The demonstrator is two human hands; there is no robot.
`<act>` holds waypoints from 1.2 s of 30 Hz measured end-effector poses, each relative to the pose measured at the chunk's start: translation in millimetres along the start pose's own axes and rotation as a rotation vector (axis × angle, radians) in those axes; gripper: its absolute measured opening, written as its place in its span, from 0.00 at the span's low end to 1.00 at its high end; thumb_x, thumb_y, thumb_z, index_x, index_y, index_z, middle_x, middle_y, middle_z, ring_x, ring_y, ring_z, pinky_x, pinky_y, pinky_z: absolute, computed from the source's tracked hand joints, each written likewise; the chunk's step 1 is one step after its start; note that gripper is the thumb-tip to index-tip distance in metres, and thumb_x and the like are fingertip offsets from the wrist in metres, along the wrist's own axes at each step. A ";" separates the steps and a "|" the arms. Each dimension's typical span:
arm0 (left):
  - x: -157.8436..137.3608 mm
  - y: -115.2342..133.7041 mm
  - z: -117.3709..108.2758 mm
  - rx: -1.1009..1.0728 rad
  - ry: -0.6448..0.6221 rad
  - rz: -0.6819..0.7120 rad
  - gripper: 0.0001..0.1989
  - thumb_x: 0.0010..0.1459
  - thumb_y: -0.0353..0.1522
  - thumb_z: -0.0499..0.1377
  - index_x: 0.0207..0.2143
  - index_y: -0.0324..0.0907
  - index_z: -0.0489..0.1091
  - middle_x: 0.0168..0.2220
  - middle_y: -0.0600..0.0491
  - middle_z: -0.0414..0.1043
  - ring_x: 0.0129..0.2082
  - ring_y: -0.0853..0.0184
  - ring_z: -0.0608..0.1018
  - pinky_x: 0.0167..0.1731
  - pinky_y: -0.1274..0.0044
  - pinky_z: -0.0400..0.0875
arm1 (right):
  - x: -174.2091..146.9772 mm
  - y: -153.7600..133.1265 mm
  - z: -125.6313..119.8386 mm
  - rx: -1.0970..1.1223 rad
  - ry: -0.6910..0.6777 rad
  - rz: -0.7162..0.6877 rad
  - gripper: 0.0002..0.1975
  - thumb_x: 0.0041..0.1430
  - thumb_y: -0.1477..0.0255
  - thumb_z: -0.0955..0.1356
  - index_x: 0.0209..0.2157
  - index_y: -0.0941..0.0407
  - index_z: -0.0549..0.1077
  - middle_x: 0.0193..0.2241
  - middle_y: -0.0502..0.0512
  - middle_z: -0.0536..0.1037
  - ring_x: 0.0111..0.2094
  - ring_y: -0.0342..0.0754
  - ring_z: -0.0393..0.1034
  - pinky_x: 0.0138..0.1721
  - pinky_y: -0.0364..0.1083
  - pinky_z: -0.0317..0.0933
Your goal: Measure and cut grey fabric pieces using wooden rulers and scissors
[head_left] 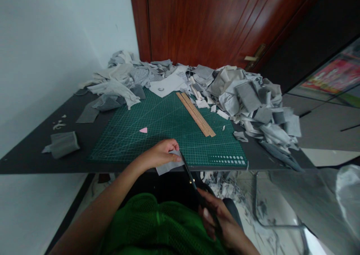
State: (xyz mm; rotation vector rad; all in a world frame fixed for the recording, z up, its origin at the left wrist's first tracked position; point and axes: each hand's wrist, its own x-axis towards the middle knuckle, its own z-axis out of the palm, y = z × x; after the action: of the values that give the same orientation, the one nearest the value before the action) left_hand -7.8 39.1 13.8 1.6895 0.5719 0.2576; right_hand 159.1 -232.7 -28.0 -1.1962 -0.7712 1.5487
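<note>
My left hand [165, 152] pinches a small light-grey piece of fabric [166, 167] over the near edge of the green cutting mat [123, 135]. Black scissors [190, 175] are in my right hand [215, 217], below the table's front edge. Their blades point up and to the left, with the tip at the right side of the fabric near my left fingers. How far the blades are parted cannot be made out. A small pink pattern piece [143, 130] lies on the mat beyond my left hand.
Two wooden rulers [197, 114] lie on the mat. Heaped grey fabric scraps [236, 90] line the back and right of the dark table [90, 142]. A folded grey cloth [64, 144] sits at the left. Scraps [230, 191] litter the floor near a metal chair frame [255, 198].
</note>
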 end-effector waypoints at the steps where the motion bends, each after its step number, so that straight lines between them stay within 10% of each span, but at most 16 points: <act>1: 0.1 -0.5 0.0 0.000 -0.002 -0.002 0.19 0.48 0.41 0.67 0.35 0.42 0.64 0.26 0.60 0.65 0.25 0.71 0.66 0.25 0.79 0.57 | -0.4 0.5 0.5 0.001 -0.004 -0.010 0.35 0.62 0.52 0.72 0.66 0.51 0.66 0.23 0.42 0.64 0.15 0.34 0.51 0.14 0.35 0.53; 36: -1.0 -1.3 0.9 -0.006 0.016 0.002 0.18 0.48 0.40 0.67 0.35 0.43 0.64 0.27 0.60 0.65 0.27 0.70 0.67 0.27 0.79 0.58 | -2.0 6.9 -4.5 0.053 0.024 0.021 0.38 0.58 0.52 0.74 0.65 0.55 0.68 0.20 0.40 0.60 0.14 0.35 0.50 0.11 0.35 0.53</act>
State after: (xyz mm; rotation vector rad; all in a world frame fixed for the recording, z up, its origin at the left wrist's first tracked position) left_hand -8.5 38.0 12.6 1.6841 0.5806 0.2739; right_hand 161.2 -237.1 -35.0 -1.1852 -0.6996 1.5606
